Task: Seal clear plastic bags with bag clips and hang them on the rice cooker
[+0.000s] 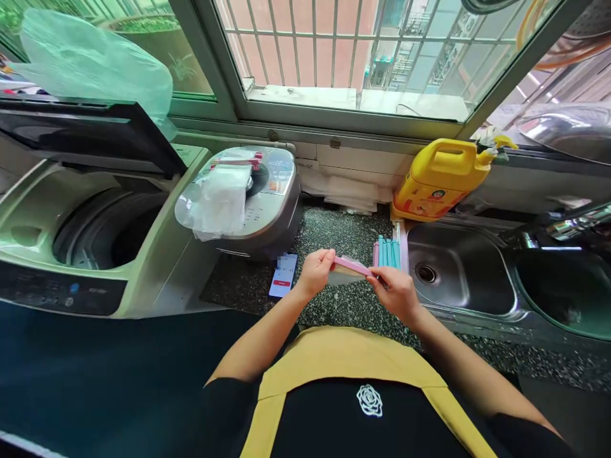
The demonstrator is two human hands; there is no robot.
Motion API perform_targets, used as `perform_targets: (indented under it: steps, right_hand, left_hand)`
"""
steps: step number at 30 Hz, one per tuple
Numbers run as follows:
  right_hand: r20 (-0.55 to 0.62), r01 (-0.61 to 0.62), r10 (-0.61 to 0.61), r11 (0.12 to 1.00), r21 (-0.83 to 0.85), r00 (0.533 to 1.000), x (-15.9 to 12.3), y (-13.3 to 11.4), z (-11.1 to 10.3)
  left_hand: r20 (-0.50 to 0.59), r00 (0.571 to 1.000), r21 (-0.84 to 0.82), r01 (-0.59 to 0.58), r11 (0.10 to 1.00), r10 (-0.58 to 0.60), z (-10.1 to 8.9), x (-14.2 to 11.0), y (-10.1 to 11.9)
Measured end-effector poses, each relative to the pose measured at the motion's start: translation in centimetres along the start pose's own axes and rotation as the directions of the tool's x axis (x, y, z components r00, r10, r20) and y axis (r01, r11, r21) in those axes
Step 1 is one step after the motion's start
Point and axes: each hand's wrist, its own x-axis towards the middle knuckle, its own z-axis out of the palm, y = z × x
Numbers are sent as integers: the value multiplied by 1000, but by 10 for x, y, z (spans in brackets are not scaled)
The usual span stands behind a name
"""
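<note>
Left hand [316, 273] and right hand [396, 294] tightly pinch a pink strip [352, 266]; the yellow jug [435, 178] bears unreadable writing.

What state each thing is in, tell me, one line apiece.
pink clip: held by left hand and right hand; fastening unclear
teal clips: lying side by side
washing machine lid: raised
rice cooker: shut, plastic bags on top
phone: screen lit
yellow jug: standing
tap: no running water visible

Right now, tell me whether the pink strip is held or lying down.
Held: the left hand pinches one end of the pink strip and the right hand the other.
</note>
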Motion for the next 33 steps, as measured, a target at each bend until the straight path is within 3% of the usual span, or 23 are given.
perform_targets:
  steps: [3,8,21,26,29,33]
  right_hand:
    - [-2,-70,70,998,4,998,-20,-1,-2]
    - [-35,-139,140,990,11,990,-31,-1,-5]
    - [-71,-157,162,985,70,984,-35,-4,-8]
    - [-76,-227,236,968,109,969,-32,-9,-5]
    - [-87,-289,304,945,153,949,-30,-12,-4]
    - [-68,-327,350,918,224,934,-28,-15,-4]
  left_hand:
    - [31,995,-116,96,989,-93,16,-6,-11]
    - [31,988,-269,151,951,-148,30,-6,-20]
    - [99,959,-588,272,762,-266,40,-9,-23]
    - [48,984,-597,167,785,-173,34,-10,-22]
    - [131,987,-546,153,824,-96,31,-9,-22]
    - [196,974,-517,199,832,-112,32,-5,-21]
